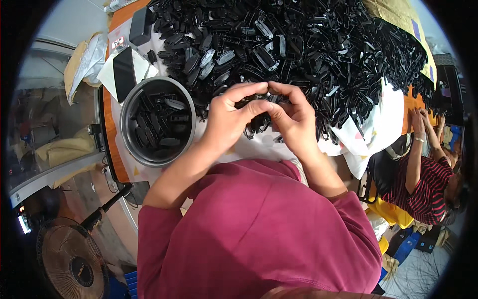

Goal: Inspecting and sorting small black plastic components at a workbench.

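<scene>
My left hand (230, 115) and my right hand (293, 117) meet fingertip to fingertip over the near edge of a big heap of small black plastic parts (308, 45). Between the thumbs and forefingers both hands pinch a small black plastic part (262, 106), mostly hidden by the fingers. A round metal bowl (130, 130) stands just left of my left hand and holds several of the same black parts.
A dark phone (124, 72) lies on white paper behind the bowl, with a black box (141, 25) further back. White cloth (371, 132) hangs off the table's right edge. Another person in a striped top (430, 184) sits at right. A floor fan (69, 259) stands lower left.
</scene>
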`<action>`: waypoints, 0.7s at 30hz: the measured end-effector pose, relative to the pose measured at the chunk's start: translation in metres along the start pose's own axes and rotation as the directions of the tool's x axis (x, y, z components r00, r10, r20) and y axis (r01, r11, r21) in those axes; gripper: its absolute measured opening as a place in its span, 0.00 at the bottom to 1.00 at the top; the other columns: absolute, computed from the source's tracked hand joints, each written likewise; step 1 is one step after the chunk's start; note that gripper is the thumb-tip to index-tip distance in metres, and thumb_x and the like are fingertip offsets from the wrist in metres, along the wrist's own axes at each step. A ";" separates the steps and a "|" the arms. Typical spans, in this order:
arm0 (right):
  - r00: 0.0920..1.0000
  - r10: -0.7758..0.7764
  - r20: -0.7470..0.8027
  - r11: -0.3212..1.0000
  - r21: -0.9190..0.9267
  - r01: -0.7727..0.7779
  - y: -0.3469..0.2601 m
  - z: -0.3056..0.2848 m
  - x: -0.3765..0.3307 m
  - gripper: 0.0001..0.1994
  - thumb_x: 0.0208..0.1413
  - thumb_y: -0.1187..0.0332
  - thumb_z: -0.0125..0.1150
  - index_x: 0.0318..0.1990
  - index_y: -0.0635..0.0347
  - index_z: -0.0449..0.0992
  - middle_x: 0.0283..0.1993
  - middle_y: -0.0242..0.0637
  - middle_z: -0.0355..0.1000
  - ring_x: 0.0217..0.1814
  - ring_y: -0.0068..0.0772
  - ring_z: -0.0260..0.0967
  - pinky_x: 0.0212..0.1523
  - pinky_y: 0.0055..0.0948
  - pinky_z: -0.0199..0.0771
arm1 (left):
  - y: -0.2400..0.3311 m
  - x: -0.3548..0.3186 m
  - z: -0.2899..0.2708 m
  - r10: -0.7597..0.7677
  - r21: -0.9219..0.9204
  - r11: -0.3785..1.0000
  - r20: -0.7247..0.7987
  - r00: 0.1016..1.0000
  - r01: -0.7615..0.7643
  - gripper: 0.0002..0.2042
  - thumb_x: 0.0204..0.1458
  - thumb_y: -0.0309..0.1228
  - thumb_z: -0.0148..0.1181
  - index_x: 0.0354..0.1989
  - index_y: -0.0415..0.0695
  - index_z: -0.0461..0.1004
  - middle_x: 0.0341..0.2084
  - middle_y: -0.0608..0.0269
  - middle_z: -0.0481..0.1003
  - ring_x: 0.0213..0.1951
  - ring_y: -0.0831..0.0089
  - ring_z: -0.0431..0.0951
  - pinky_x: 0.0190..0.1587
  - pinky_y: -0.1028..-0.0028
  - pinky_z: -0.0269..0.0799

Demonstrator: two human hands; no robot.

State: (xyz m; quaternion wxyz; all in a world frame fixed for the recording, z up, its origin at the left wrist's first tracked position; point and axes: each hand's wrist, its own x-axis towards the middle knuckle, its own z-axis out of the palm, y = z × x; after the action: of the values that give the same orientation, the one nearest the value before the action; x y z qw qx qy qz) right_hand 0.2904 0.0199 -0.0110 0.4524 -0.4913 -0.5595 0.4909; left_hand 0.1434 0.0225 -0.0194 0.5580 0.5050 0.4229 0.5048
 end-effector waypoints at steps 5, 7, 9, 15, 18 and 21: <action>0.970 0.237 -0.050 0.949 0.228 -0.220 -0.002 0.002 -0.008 0.18 0.50 0.74 0.56 0.49 0.66 0.64 0.23 0.32 0.68 0.18 0.14 0.60 0.14 0.12 0.58 | -0.006 -0.004 0.024 -0.184 -0.332 0.937 -0.190 0.964 0.113 0.15 0.49 0.26 0.56 0.46 0.37 0.67 0.38 0.60 0.72 0.25 0.85 0.65 0.28 0.85 0.64; 0.974 0.223 -0.026 0.959 0.188 -0.214 -0.002 0.001 -0.006 0.17 0.50 0.74 0.57 0.49 0.66 0.65 0.23 0.32 0.69 0.18 0.14 0.61 0.15 0.12 0.58 | -0.008 -0.005 0.020 -0.229 -0.433 0.889 -0.133 0.964 0.151 0.14 0.49 0.26 0.57 0.44 0.36 0.68 0.35 0.62 0.72 0.24 0.85 0.66 0.27 0.85 0.63; 0.971 0.240 0.000 0.951 0.201 -0.235 -0.001 -0.001 -0.004 0.14 0.50 0.73 0.58 0.44 0.67 0.67 0.23 0.33 0.69 0.18 0.15 0.63 0.15 0.13 0.61 | -0.005 -0.006 0.017 -0.205 -0.538 0.831 -0.058 0.977 0.142 0.11 0.49 0.26 0.56 0.41 0.37 0.70 0.31 0.64 0.72 0.22 0.85 0.64 0.25 0.87 0.61; 0.991 0.128 -0.028 0.987 0.102 -0.125 -0.001 0.008 -0.016 0.09 0.49 0.74 0.58 0.37 0.68 0.69 0.26 0.35 0.70 0.22 0.17 0.65 0.21 0.15 0.66 | -0.010 0.002 -0.006 -0.233 -0.623 0.724 0.181 0.955 0.295 0.09 0.53 0.29 0.51 0.40 0.39 0.70 0.31 0.65 0.72 0.20 0.87 0.62 0.22 0.88 0.57; 0.993 0.115 0.003 0.990 0.078 -0.115 0.005 -0.004 -0.010 0.11 0.50 0.73 0.58 0.40 0.68 0.69 0.31 0.35 0.71 0.27 0.17 0.67 0.26 0.15 0.67 | -0.001 0.023 -0.023 -0.316 -0.485 0.818 0.070 0.946 0.309 0.08 0.51 0.32 0.49 0.33 0.41 0.70 0.27 0.64 0.72 0.26 0.80 0.68 0.30 0.83 0.63; 0.991 -0.016 -0.136 0.954 -0.298 -0.026 0.022 -0.042 -0.001 0.13 0.49 0.71 0.59 0.42 0.65 0.71 0.38 0.36 0.71 0.34 0.21 0.67 0.32 0.18 0.68 | 0.003 0.057 -0.047 -0.136 -0.040 0.991 -0.355 0.925 0.130 0.05 0.46 0.28 0.52 0.26 0.39 0.67 0.22 0.64 0.70 0.27 0.77 0.71 0.28 0.73 0.69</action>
State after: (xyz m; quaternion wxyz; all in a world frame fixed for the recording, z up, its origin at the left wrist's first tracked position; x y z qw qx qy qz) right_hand 0.3348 0.0238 -0.0284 0.4091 -0.5879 -0.5936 0.3669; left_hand 0.1046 0.0854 -0.0207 0.5090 0.3706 0.5464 0.5523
